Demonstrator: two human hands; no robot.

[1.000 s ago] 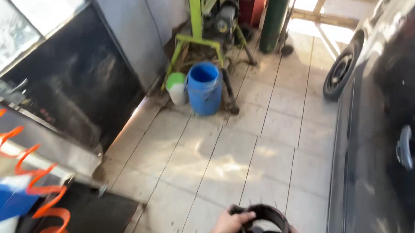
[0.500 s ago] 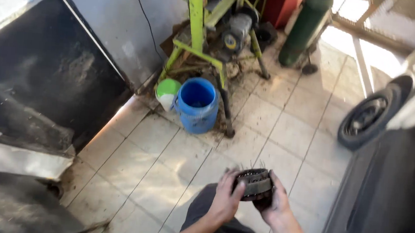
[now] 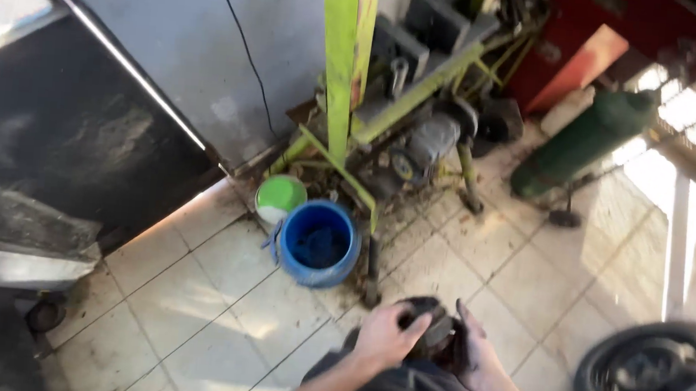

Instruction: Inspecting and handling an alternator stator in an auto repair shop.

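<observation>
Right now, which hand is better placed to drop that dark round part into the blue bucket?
Probably the left hand: it grips the dark round part on the side nearer the blue bucket; the right hand is farther.

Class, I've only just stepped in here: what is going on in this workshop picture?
A person holds a dark round metal part in both hands, left hand and right hand, above a tiled floor. Just ahead stand a blue bucket and a green-lidded tub beside a green-framed machine. A green gas cylinder and a tyre lie to the right.
</observation>
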